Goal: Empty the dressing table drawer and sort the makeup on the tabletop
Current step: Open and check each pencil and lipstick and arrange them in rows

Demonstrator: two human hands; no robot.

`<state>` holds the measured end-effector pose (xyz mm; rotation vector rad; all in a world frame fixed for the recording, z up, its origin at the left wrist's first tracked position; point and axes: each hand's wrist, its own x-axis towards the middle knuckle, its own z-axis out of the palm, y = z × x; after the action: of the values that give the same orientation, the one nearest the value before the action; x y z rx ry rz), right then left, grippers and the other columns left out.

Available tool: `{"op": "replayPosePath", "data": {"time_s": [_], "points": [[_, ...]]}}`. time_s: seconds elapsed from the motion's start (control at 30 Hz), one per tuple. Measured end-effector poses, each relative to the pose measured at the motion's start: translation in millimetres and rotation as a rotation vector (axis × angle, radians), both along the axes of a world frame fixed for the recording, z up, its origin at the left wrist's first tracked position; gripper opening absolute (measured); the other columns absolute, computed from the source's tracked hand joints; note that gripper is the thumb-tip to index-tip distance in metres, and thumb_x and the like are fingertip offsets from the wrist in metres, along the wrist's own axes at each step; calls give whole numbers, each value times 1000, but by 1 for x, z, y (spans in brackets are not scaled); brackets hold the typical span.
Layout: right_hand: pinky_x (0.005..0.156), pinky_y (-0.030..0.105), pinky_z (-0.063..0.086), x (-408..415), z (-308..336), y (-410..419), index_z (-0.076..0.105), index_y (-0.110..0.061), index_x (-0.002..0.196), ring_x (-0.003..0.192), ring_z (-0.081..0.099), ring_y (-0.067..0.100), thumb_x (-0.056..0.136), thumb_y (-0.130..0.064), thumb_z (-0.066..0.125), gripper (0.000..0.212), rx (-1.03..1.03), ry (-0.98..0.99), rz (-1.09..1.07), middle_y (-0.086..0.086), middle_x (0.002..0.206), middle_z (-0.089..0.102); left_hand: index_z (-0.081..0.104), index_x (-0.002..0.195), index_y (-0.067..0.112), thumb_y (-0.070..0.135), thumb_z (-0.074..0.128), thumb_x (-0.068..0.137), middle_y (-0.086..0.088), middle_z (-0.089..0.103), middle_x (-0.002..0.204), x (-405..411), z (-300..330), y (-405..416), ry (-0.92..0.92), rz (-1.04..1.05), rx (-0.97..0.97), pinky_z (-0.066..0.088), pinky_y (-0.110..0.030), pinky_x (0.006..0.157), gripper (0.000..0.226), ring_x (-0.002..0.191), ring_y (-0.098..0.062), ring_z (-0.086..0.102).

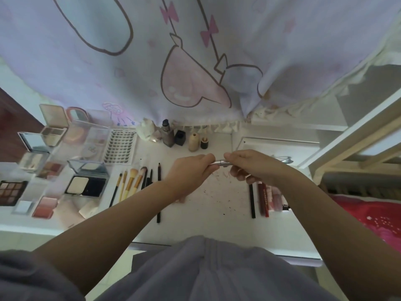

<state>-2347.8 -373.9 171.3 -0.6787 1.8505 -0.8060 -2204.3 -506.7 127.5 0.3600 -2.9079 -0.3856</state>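
Note:
Both my hands hold one thin silver makeup stick (221, 163) level above the middle of the white tabletop (208, 205). My left hand (191, 172) grips its left end and my right hand (251, 166) grips its right end. On the table, several brushes (132, 181) and black pencils (159, 192) lie in a row left of my hands. Dark and red pencils and pink tubes (263, 198) lie to the right. Open palettes and compacts (86, 183) fill the left side. Small bottles (180, 137) stand along the back edge.
A printed curtain (173, 61) hangs over the back of the table. A lash sheet (120, 146) lies behind the brushes. A white frame (347, 148) and a red bedcover (373, 218) are on the right. Dark crumbs speckle the table's middle.

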Motion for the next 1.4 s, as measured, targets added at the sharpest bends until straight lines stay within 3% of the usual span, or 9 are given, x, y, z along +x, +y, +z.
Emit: {"op": "replayPosePath", "data": {"time_s": [0.13, 0.23, 0.53, 0.67, 0.83, 0.97, 1.1, 1.23, 1.4], "points": [[38, 17, 26, -2, -3, 4, 57, -11, 80, 38, 33, 6, 95, -49, 44, 43, -9, -43, -30, -8, 47, 43, 52, 93, 16, 43, 38, 97, 5, 49, 72, -3, -2, 6, 43, -7, -27, 15, -22, 43, 31, 55, -16, 44], [43, 17, 33, -4, -4, 8, 59, -18, 87, 49, 43, 5, 93, -39, 54, 22, -58, 8, -9, -8, 60, 52, 51, 92, 17, 47, 31, 96, 9, 44, 69, -3, -4, 9, 43, 13, -19, 16, -22, 43, 36, 53, -14, 42], [44, 17, 35, -5, -6, 14, 59, -20, 91, 52, 48, 6, 94, -34, 54, 16, -113, -81, -11, -8, 60, 57, 50, 90, 18, 46, 32, 95, 9, 42, 68, -6, -3, 6, 57, 10, -34, 19, -21, 43, 34, 53, -14, 43], [38, 16, 29, -4, -4, 12, 59, -12, 89, 42, 37, 7, 96, -48, 44, 40, -58, -131, -70, -7, 51, 44, 53, 93, 18, 46, 33, 96, 4, 54, 74, -6, -2, 5, 63, -11, -56, 21, -23, 43, 35, 56, -16, 49], [43, 16, 34, -4, -1, 10, 59, -19, 89, 52, 46, 5, 95, -34, 53, 17, -78, -106, -68, -5, 67, 53, 53, 96, 17, 46, 34, 97, 4, 55, 76, -4, -2, 2, 47, -11, -56, 18, -22, 44, 34, 56, -16, 47], [38, 16, 26, -3, -1, 8, 57, -12, 90, 42, 34, 5, 96, -47, 44, 38, -27, -152, -79, -8, 53, 42, 53, 94, 17, 45, 35, 96, 5, 53, 73, -4, 1, 0, 59, -33, -56, 17, -20, 43, 34, 53, -14, 42], [42, 15, 32, -3, 1, 9, 59, -19, 91, 51, 44, 4, 95, -33, 54, 15, -57, -117, -38, -5, 66, 52, 53, 96, 18, 47, 33, 97, 6, 52, 74, -1, -1, 0, 34, -20, -72, 16, -21, 43, 34, 55, -14, 45], [39, 16, 27, -3, 1, 9, 58, -13, 90, 45, 35, 5, 97, -44, 45, 34, -29, -154, -32, -7, 56, 45, 53, 96, 19, 47, 33, 96, 5, 55, 75, -1, 0, 0, 44, -18, -53, 16, -21, 43, 34, 55, -14, 45], [45, 16, 37, -1, 2, 10, 60, -21, 93, 56, 50, 4, 93, -39, 54, 19, -47, -64, -5, -7, 68, 58, 55, 94, 16, 43, 39, 97, 3, 57, 74, 1, 0, 2, 73, -14, -45, 15, -21, 43, 32, 54, -15, 45]]}}
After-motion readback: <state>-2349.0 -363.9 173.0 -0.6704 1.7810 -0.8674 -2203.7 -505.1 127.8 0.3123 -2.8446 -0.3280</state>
